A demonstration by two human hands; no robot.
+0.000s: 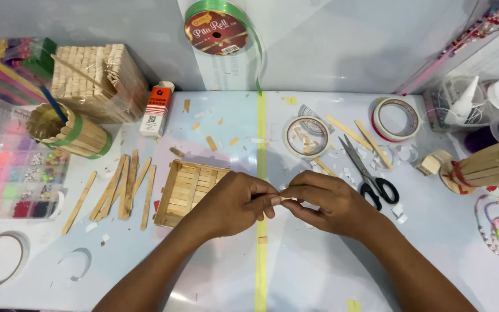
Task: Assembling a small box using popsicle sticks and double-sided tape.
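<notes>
1. The surface [295, 277] is pale blue-white, with a yellow-green stripe [261, 138] running down the middle of the frame.
2. The ribbon spool [218, 29] at top centre is bright green with a dark red label.
3. The scissors [371, 173], right of centre, have black handles.
4. The stick panel [183, 190] at centre left is plain tan wood.
5. The bead box [21, 173] at far left shows rows of pink, yellow and green.
6. The glue bottle [158, 107] at upper left is orange and white.

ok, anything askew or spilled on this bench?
Small wood offcuts and white scraps lie scattered across the table, looking like cutting debris. The stick cup lies tipped on its side. Both hands pinch one small piece.
</notes>
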